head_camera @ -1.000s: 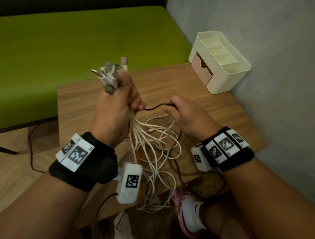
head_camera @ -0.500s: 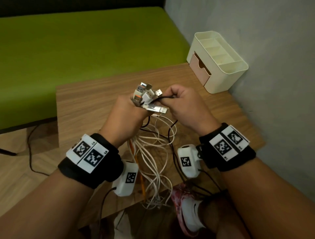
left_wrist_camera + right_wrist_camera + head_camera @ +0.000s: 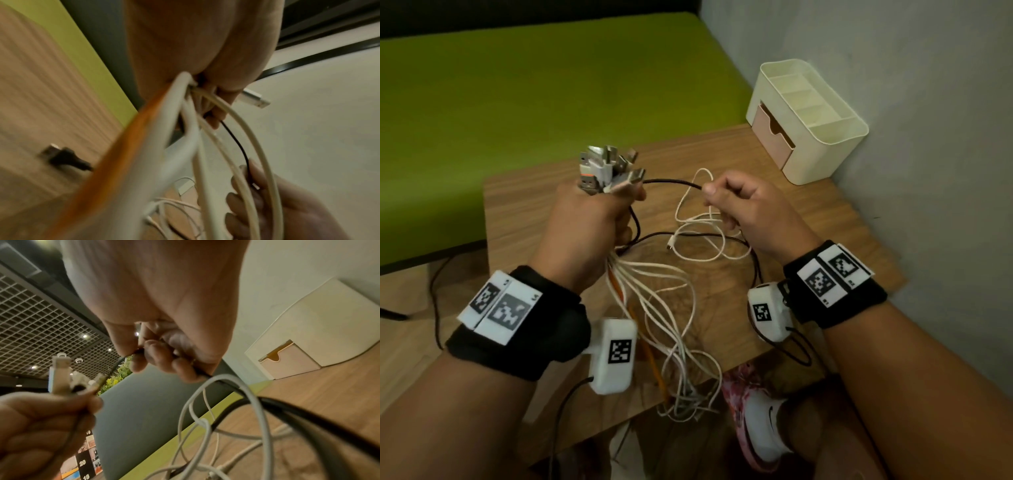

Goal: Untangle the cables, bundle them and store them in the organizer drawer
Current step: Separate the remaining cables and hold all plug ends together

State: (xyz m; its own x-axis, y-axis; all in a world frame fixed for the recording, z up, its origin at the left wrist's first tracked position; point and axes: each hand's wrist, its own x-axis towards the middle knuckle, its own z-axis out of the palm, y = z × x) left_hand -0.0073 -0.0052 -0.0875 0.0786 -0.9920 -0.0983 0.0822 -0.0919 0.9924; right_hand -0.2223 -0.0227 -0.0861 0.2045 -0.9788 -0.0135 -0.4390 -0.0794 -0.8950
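My left hand grips a bunch of cables just below their USB plugs, which stick up out of the fist. White and orange cables hang from it past the table's front edge. My right hand pinches a black cable stretched between both hands, with a white cable loop caught in its fingers. In the right wrist view the black cable runs from the right hand's fingers down to the table. The cream organizer stands at the back right, its pink drawer slightly open.
The wooden table stands in a corner against a grey wall on the right. A green surface lies behind it. A black plug lies on the table. My shoe shows under the front edge.
My hands have drawn apart: the right one slid right along the black cable, pulling it taut. The left hand stayed up with the plugs.
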